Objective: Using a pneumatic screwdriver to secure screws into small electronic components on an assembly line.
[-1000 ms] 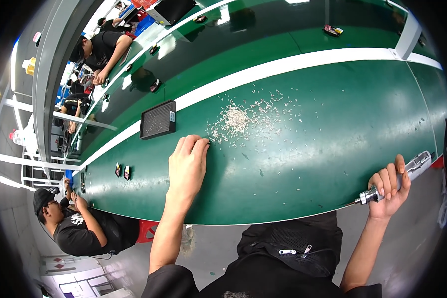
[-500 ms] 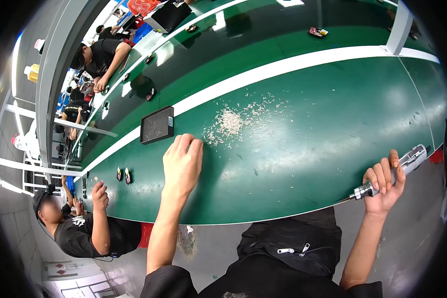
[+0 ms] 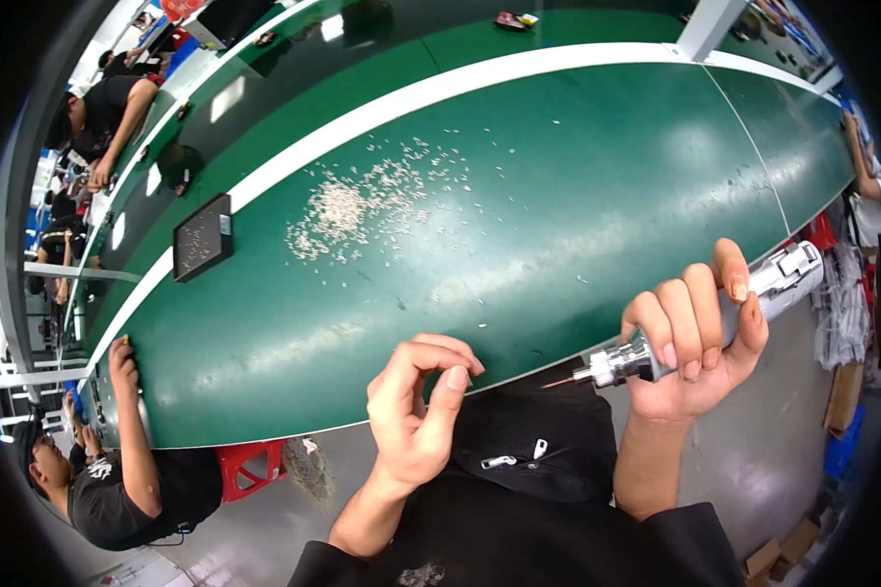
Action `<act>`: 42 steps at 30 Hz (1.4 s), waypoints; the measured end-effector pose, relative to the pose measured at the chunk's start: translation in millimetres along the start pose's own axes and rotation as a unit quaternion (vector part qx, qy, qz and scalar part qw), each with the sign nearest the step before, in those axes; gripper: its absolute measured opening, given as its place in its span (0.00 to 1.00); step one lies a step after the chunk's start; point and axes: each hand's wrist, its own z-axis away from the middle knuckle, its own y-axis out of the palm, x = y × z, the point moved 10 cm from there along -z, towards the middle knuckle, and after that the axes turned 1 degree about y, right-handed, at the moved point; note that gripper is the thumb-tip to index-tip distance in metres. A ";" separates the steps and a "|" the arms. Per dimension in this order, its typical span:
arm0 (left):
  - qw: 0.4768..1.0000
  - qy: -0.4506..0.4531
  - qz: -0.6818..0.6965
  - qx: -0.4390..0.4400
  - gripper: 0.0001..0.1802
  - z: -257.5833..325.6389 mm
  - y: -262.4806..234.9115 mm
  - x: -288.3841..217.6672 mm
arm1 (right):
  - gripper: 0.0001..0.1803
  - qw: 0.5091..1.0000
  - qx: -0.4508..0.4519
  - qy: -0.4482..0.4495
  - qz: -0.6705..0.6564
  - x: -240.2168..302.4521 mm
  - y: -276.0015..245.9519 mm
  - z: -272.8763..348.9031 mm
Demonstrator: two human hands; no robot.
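Observation:
My right hand [image 3: 690,338] is wrapped round a grey electric screwdriver [image 3: 791,278], held past the near edge of the green table [image 3: 578,225]. Its thin bit points left, toward my left hand [image 3: 411,411]. That hand is over the table's near edge, fingers curled and thumb close to the fingertips. Anything pinched there is too small or hidden to make out. Beyond my hands, a loose pile of tiny pale pieces [image 3: 335,208] lies scattered across the table.
Left of the pile sits a shallow black tray [image 3: 203,240] with small bits inside. A white strip [image 3: 382,110] borders a dark green conveyor. A co-worker [image 3: 117,494] sits at the left, one hand [image 3: 123,372] over the table, near a red stool [image 3: 250,472]. A grey post [image 3: 710,27] rises at the far right.
My left hand has come back from near the pile to the table's near edge. The screwdriver in my right hand has come closer to it. The view has shifted rightward.

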 end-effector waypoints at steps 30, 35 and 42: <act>0.937 -0.061 0.340 0.046 0.08 13.4 44.0 10.1 | 0.06 0.999 0.013 -0.013 0.031 -15.3 16.8 9.3; 0.940 -0.063 0.333 0.050 0.08 13.6 46.5 11.1 | 0.06 0.999 -0.003 -0.019 0.032 -11.0 12.4 11.3; 0.965 -0.070 0.253 -0.007 0.05 14.6 34.6 8.0 | 0.06 0.994 0.025 -0.034 0.097 -11.1 27.5 13.6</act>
